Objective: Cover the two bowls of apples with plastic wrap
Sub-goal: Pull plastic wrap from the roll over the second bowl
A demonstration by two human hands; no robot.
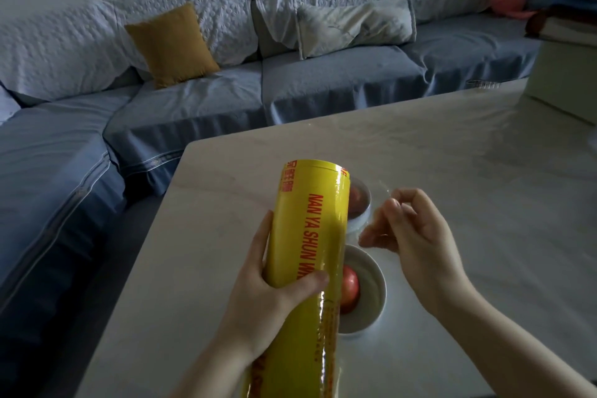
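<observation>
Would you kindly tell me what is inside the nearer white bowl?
One red apple lies in the nearer bowl; the yellow roll covers the bowl's left side, so anything there is hidden.

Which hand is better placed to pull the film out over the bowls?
Probably the right: the right hand pinches the clear film beside the yellow roll, while the left hand grips the roll.

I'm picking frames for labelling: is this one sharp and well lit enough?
Head view: dim throughout; soft glare on the table; right hand fingertips smeared, the clear wrap it pinches barely shows; roll lettering readable; sofa bowed by the lens.
</observation>
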